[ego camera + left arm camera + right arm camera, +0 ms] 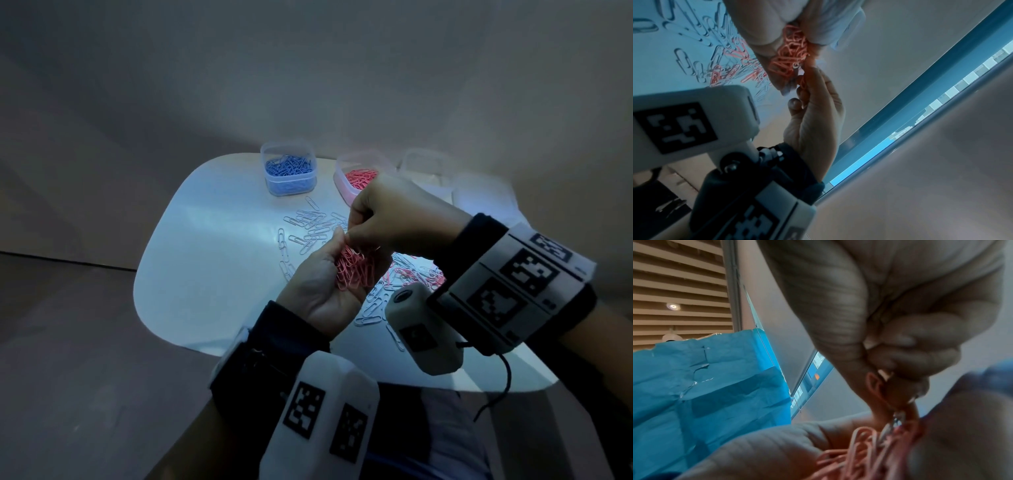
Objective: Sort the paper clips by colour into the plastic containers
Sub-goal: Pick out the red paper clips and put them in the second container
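A thin, shiny heap of pink paper clips (352,270) cupped in the left hand (322,291) above the white table (205,260), one clip pinched by the right hand (387,216); from the head view alone, blue clips in one plastic container (288,171), pink in another (346,185).

A bunch of pink paper clips (352,270) lies heaped in the cupped palm of the left hand (320,291), raised above the bench (205,267). The right hand (397,216) pinches one pink clip at the top of that bunch. Loose silver clips (308,226) are scattered on the bench beyond the hands, and a mixed scatter of pink and silver clips (411,274) lies to the right of the palm. At the far edge stand a clear container of blue clips (287,169) and, beside it, a container of pink clips (356,178), partly hidden by the right hand.
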{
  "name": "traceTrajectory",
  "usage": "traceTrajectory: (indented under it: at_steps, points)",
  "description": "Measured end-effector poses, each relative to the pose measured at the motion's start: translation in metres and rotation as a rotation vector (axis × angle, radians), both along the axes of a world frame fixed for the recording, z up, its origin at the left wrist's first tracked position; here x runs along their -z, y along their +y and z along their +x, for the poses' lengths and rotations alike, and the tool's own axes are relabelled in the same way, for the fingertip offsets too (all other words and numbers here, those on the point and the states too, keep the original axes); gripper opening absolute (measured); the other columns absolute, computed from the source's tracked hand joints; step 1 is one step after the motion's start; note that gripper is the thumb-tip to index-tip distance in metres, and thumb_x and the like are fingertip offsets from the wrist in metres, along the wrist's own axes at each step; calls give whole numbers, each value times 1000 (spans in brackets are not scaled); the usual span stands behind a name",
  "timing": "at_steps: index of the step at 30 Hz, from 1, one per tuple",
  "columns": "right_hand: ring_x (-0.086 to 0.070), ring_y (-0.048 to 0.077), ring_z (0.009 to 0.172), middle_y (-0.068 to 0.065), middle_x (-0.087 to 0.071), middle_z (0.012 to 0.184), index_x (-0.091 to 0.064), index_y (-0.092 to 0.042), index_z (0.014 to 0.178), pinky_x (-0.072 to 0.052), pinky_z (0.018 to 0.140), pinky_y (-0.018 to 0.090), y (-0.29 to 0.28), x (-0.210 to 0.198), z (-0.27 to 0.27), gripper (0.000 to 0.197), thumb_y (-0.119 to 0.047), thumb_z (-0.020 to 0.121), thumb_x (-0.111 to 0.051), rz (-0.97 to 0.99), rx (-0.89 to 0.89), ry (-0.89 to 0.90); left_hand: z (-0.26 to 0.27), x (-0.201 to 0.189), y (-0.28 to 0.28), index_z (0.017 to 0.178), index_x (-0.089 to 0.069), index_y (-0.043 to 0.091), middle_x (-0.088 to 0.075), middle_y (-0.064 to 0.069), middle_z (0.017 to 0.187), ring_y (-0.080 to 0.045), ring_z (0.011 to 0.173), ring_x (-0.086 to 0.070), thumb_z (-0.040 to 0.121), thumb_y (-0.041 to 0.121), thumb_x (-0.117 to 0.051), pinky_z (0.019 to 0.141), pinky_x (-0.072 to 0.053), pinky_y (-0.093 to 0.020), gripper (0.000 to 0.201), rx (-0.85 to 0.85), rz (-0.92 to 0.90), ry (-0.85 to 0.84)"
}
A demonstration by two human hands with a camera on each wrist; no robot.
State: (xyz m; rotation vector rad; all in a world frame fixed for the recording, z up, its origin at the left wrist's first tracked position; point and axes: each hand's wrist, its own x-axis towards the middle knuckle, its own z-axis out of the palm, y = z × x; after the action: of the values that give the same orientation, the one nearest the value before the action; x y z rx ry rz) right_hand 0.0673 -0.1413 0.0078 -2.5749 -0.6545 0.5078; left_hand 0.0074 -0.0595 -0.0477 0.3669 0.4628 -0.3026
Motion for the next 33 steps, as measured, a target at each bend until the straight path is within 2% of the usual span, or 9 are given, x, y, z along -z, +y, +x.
traceTrajectory:
  at_steps: [6,10,14,17,22,26,28,31,33]
  points:
    - [-38,2,30,-3,-46,43,-58,-11,61,-29,33,11,-7,5,10,22,-3,81,-61,293,190,302,0,3,4,99,-57,-3,-64,-19,91,-23,83,-61,100,32,-29,62,-57,-28,45,9,12,-9]
    - [-32,0,28,-2,-44,44,-54,-9,66,-23,30,8,-14,6,12,22,1,85,-56,530,220,561,-3,7,7,93,-62,-5,-67,-20,87,-25,74,-66,99,30,-31,66,-57,-31,47,14,-15,-37]
    - [-30,0,29,-2,-43,46,-53,-10,67,-22,30,8,-21,9,19,23,-1,87,-53,698,313,645,-7,12,14,100,-61,-2,-70,-18,91,-23,77,-72,99,27,-28,66,-57,-31,44,10,11,-32]
    - [-30,0,30,-1,-43,49,-53,-10,68,-23,30,9,-25,16,30,20,-3,87,-55,666,388,552,-10,15,19,99,-61,-1,-71,-16,90,-20,79,-72,99,27,-27,64,-57,-30,44,-13,29,-23]
    - [-37,-1,33,1,-50,53,-59,-15,72,-30,35,12,-21,19,25,13,-12,84,-65,411,223,195,-9,20,21,99,-62,2,-72,-12,91,-20,74,-72,99,31,-25,64,-57,-31,47,-42,46,-9]
    - [-48,-3,37,-1,-57,54,-62,-8,73,-35,38,9,-9,13,-1,10,-5,81,-66,431,26,282,-6,22,14,85,-67,0,-71,-15,80,-23,67,-70,95,24,-32,63,-57,-33,44,-38,7,3]
    - [-51,-4,42,-7,-58,58,-68,-9,81,-37,42,6,-7,14,-6,1,-10,80,-68,388,-16,199,-6,20,11,81,-69,-2,-70,-16,79,-24,67,-69,91,21,-37,64,-57,-35,41,-28,-17,0]
    - [-46,-4,49,-8,-55,68,-69,-14,88,-36,50,7,-23,16,8,10,-20,81,-69,533,161,-79,-4,20,15,79,-68,-2,-71,-15,79,-25,64,-71,98,25,-30,56,-57,-35,51,-26,-52,3]
    - [-42,-6,44,-7,-52,65,-69,-11,89,-32,48,8,-39,15,20,13,-22,81,-68,642,275,-124,0,19,20,67,-69,-3,-70,-15,71,-25,58,-70,99,25,-29,52,-56,-35,58,-33,-67,6]
